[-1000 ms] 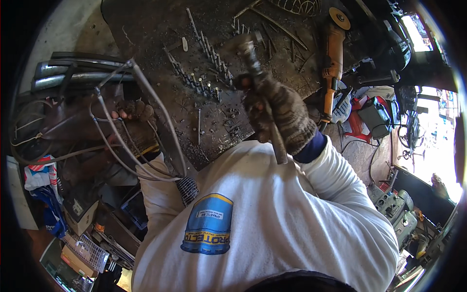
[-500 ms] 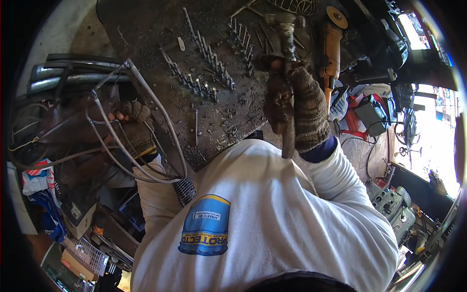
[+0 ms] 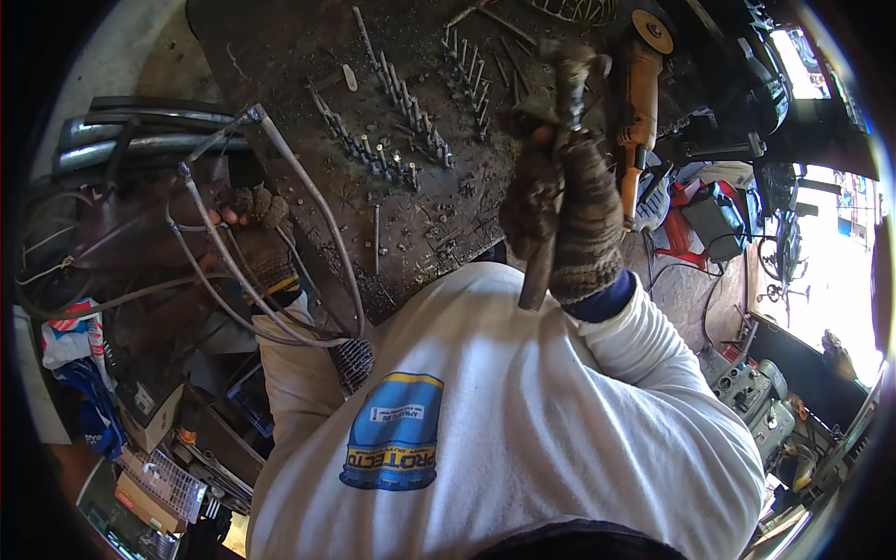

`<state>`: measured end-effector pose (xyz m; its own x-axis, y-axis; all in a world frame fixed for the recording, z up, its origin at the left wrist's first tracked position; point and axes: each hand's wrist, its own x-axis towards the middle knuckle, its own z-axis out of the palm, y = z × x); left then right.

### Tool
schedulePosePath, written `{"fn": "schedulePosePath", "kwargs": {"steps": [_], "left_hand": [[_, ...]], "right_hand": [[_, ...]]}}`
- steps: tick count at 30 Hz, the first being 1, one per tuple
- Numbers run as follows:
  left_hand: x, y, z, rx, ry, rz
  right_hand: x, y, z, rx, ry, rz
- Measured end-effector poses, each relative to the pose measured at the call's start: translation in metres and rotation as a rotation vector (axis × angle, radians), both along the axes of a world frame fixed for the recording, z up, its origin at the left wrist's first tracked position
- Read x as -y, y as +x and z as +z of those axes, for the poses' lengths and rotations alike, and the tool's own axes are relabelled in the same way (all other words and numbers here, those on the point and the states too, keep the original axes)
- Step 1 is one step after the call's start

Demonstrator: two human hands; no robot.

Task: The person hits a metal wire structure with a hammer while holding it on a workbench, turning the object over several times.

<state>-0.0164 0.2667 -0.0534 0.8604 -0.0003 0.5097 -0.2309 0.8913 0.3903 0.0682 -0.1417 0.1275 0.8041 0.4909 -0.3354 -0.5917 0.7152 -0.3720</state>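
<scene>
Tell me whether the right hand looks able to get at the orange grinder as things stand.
Probably not to grip it, since the right hand is closed around a hammer. Otherwise the way looks free: the orange grinder lies close by, to the hand's right, with nothing apparent between them.

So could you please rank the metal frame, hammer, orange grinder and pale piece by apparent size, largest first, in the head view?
Metal frame
Hammer and orange grinder: too alike to rank
Pale piece

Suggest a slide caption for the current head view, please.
Gloved right hand grips a hammer; gloved left hand shows behind a bent metal frame.
</scene>
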Motion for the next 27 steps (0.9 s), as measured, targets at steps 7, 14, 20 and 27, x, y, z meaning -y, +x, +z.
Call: {"fn": "schedulePosePath", "kwargs": {"steps": [7, 14, 20, 27], "left_hand": [[0.038, -0.014, 0.055, -0.379, -0.075, 0.199], [0.033, -0.01, 0.047, -0.322, -0.12, 0.141], [0.04, -0.001, 0.05, -0.324, -0.092, 0.129], [0.034, -0.006, 0.045, -0.313, -0.061, 0.114]], "right_hand": [[-0.024, -0.016, -0.013, -0.037, -0.157, 0.181], [-0.023, -0.016, -0.017, -0.007, -0.078, 0.218], [-0.03, -0.031, -0.01, 0.017, -0.079, 0.016], [-0.02, -0.014, -0.014, 0.059, -0.011, 0.115]]}}
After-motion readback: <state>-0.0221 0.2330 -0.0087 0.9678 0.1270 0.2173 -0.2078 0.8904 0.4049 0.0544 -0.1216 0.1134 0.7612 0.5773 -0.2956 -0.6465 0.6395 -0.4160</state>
